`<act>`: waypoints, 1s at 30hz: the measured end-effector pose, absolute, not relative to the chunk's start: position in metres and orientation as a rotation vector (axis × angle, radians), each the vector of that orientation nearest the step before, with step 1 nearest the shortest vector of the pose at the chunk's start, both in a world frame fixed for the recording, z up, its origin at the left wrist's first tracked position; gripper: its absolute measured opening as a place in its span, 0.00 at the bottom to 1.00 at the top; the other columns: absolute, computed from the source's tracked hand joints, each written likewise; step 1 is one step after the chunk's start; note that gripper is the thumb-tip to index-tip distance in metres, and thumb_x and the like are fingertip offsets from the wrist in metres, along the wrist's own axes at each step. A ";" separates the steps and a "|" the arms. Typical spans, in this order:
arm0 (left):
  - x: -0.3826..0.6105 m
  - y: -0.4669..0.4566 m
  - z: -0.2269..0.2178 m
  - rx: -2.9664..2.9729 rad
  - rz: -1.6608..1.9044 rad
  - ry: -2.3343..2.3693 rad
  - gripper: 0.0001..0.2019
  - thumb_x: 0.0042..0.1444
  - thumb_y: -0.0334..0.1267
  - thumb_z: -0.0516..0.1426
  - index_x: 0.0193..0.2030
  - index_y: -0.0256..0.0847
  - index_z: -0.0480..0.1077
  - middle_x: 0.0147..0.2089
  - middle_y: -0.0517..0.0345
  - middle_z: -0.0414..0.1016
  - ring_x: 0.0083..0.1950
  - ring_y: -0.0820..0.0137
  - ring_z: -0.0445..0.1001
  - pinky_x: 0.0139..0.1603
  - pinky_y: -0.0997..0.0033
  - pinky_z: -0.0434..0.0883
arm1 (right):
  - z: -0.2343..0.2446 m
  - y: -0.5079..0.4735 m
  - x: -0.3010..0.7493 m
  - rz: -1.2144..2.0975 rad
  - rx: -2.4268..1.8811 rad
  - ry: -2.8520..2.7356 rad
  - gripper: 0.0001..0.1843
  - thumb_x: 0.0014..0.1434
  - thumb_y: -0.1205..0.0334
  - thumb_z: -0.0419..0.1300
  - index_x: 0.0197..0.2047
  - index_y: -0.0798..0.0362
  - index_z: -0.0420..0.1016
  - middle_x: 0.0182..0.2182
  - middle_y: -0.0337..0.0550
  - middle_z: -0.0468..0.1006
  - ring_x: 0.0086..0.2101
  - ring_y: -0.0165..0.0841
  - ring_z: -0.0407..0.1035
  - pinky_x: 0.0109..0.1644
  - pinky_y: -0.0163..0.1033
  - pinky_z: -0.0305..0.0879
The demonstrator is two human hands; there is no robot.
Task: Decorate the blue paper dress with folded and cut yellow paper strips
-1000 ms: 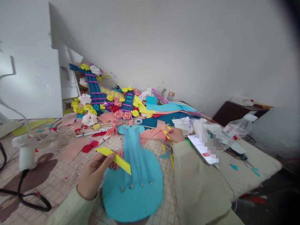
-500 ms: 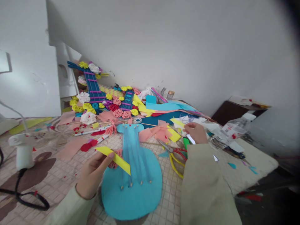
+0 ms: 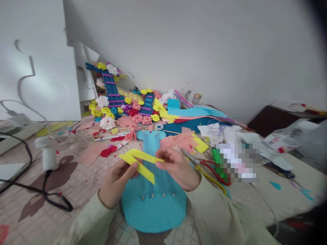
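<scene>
Yellow strips (image 3: 146, 156), two meeting in a V, hang above the blue cutout (image 3: 154, 207) on the tiles, our left hand (image 3: 114, 183) and right hand (image 3: 178, 168) each with its grip clamped on them; we judge the joining under way, the next move calling for aligned ends.

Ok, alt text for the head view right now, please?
The left hand and right hand pinch yellow paper strips forming a V above a light blue guitar-shaped cutout lying on a tiled surface. Red-handled scissors lie to its right, coloured paper flowers behind.
</scene>
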State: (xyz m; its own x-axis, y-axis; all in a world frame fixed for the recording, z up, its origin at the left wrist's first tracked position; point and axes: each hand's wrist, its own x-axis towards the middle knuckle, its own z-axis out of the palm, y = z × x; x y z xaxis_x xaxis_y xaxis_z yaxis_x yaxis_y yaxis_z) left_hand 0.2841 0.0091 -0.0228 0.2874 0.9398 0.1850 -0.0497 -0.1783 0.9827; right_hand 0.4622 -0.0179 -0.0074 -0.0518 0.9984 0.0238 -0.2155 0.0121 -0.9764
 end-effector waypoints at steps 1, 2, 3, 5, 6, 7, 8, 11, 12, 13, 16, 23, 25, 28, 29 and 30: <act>0.285 0.009 -0.022 1.439 1.113 0.881 0.09 0.47 0.42 0.58 0.28 0.37 0.70 0.20 0.62 0.68 0.22 0.75 0.64 0.23 0.76 0.64 | -0.011 -0.020 0.458 1.369 -1.004 -1.087 0.12 0.42 0.66 0.66 0.33 0.51 0.71 0.29 0.35 0.69 0.32 0.27 0.64 0.35 0.32 0.61; 0.286 0.009 -0.022 1.431 1.103 0.882 0.10 0.46 0.43 0.58 0.28 0.37 0.70 0.20 0.61 0.68 0.22 0.75 0.64 0.23 0.76 0.64 | -0.013 -0.021 0.456 1.400 -0.996 -1.090 0.12 0.42 0.66 0.65 0.33 0.52 0.71 0.29 0.35 0.69 0.31 0.26 0.64 0.35 0.32 0.61; 0.286 0.009 -0.023 1.425 1.097 0.884 0.10 0.46 0.42 0.58 0.27 0.37 0.70 0.20 0.61 0.68 0.22 0.75 0.65 0.23 0.76 0.64 | -0.015 -0.022 0.455 1.420 -0.989 -1.098 0.11 0.43 0.66 0.65 0.33 0.52 0.71 0.28 0.35 0.69 0.31 0.26 0.64 0.35 0.32 0.61; 0.287 0.009 -0.024 1.429 1.098 0.877 0.09 0.47 0.42 0.58 0.28 0.37 0.70 0.21 0.61 0.68 0.23 0.75 0.65 0.23 0.76 0.65 | -0.017 -0.023 0.453 1.433 -0.995 -1.124 0.09 0.46 0.64 0.64 0.32 0.53 0.70 0.28 0.35 0.69 0.30 0.26 0.64 0.33 0.32 0.61; 0.287 0.008 -0.025 1.439 1.099 0.873 0.09 0.47 0.41 0.57 0.28 0.37 0.70 0.21 0.61 0.68 0.23 0.75 0.65 0.23 0.76 0.64 | -0.017 -0.023 0.452 1.421 -1.009 -1.141 0.08 0.46 0.63 0.63 0.32 0.53 0.70 0.28 0.36 0.69 0.30 0.26 0.64 0.33 0.32 0.61; 0.287 0.008 -0.026 1.453 1.101 0.866 0.08 0.48 0.41 0.57 0.28 0.37 0.70 0.21 0.61 0.69 0.23 0.75 0.65 0.23 0.76 0.64 | -0.017 -0.023 0.451 1.402 -1.026 -1.159 0.08 0.47 0.62 0.63 0.32 0.53 0.70 0.28 0.36 0.70 0.30 0.26 0.64 0.33 0.32 0.61; 0.287 0.008 -0.026 1.466 1.099 0.854 0.08 0.48 0.40 0.57 0.28 0.37 0.71 0.21 0.61 0.69 0.23 0.75 0.65 0.22 0.76 0.64 | -0.017 -0.023 0.450 1.380 -1.047 -1.178 0.08 0.47 0.61 0.63 0.32 0.53 0.70 0.28 0.36 0.70 0.30 0.27 0.65 0.33 0.33 0.62; 0.287 0.006 -0.026 1.475 1.103 0.814 0.07 0.49 0.39 0.57 0.30 0.38 0.72 0.23 0.61 0.69 0.23 0.75 0.65 0.21 0.77 0.63 | -0.018 -0.025 0.447 1.321 -1.095 -1.224 0.08 0.48 0.59 0.62 0.32 0.52 0.71 0.27 0.36 0.72 0.30 0.28 0.66 0.33 0.34 0.63; 0.287 0.006 -0.026 1.471 1.105 0.808 0.06 0.49 0.38 0.57 0.30 0.39 0.72 0.24 0.61 0.70 0.24 0.75 0.66 0.22 0.77 0.64 | -0.018 -0.025 0.447 1.309 -1.105 -1.241 0.08 0.49 0.58 0.61 0.32 0.52 0.71 0.27 0.37 0.72 0.30 0.28 0.67 0.34 0.35 0.64; 0.287 0.006 -0.026 1.467 1.105 0.810 0.06 0.49 0.38 0.57 0.31 0.39 0.72 0.25 0.60 0.71 0.24 0.75 0.66 0.22 0.77 0.64 | -0.019 -0.025 0.446 1.302 -1.112 -1.260 0.07 0.50 0.58 0.61 0.32 0.52 0.72 0.27 0.37 0.72 0.30 0.29 0.67 0.34 0.35 0.64; 0.287 0.005 -0.026 1.472 1.104 0.822 0.05 0.48 0.37 0.57 0.31 0.38 0.72 0.26 0.59 0.71 0.24 0.75 0.67 0.22 0.78 0.64 | -0.020 -0.026 0.446 1.308 -1.119 -1.295 0.07 0.50 0.58 0.60 0.31 0.52 0.74 0.28 0.38 0.74 0.31 0.29 0.67 0.35 0.35 0.65; 0.287 0.006 -0.025 1.445 1.116 0.798 0.05 0.48 0.37 0.57 0.30 0.37 0.71 0.25 0.60 0.71 0.24 0.77 0.65 0.22 0.78 0.64 | -0.022 -0.024 0.446 1.338 -1.132 -1.196 0.08 0.47 0.57 0.63 0.29 0.52 0.77 0.28 0.38 0.76 0.30 0.28 0.69 0.36 0.35 0.66; 0.287 0.006 -0.025 1.420 1.101 0.816 0.06 0.48 0.38 0.58 0.30 0.37 0.71 0.25 0.60 0.70 0.23 0.77 0.64 0.22 0.78 0.63 | -0.023 -0.024 0.446 1.330 -1.134 -1.162 0.08 0.46 0.57 0.64 0.29 0.52 0.77 0.27 0.37 0.76 0.29 0.28 0.69 0.36 0.35 0.66; 0.287 0.007 -0.025 1.392 1.078 0.851 0.08 0.47 0.40 0.58 0.30 0.36 0.71 0.24 0.60 0.69 0.22 0.77 0.64 0.21 0.77 0.62 | -0.025 -0.022 0.447 1.296 -1.124 -1.136 0.08 0.44 0.58 0.65 0.28 0.53 0.76 0.26 0.37 0.76 0.29 0.28 0.69 0.35 0.36 0.66; 0.287 0.007 -0.026 1.382 1.073 0.855 0.09 0.47 0.40 0.58 0.30 0.36 0.71 0.24 0.60 0.68 0.22 0.77 0.63 0.21 0.77 0.62 | -0.025 -0.022 0.447 1.298 -1.104 -1.132 0.08 0.44 0.59 0.65 0.29 0.53 0.76 0.27 0.37 0.76 0.30 0.28 0.69 0.36 0.36 0.66; 0.286 0.007 -0.026 1.370 1.068 0.854 0.09 0.47 0.41 0.58 0.30 0.36 0.71 0.24 0.60 0.68 0.22 0.77 0.63 0.21 0.77 0.62 | -0.025 -0.021 0.448 1.311 -1.079 -1.130 0.09 0.44 0.60 0.65 0.30 0.53 0.75 0.27 0.38 0.76 0.30 0.29 0.69 0.36 0.36 0.66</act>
State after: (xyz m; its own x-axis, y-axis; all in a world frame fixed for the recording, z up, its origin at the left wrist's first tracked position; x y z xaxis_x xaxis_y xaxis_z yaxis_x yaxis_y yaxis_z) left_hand 0.2864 0.0070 -0.0263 0.3228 0.9391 0.1179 -0.0916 -0.0930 0.9914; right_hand 0.4477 -0.0211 -0.0254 -0.0455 0.9990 0.0000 -0.1480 -0.0067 -0.9890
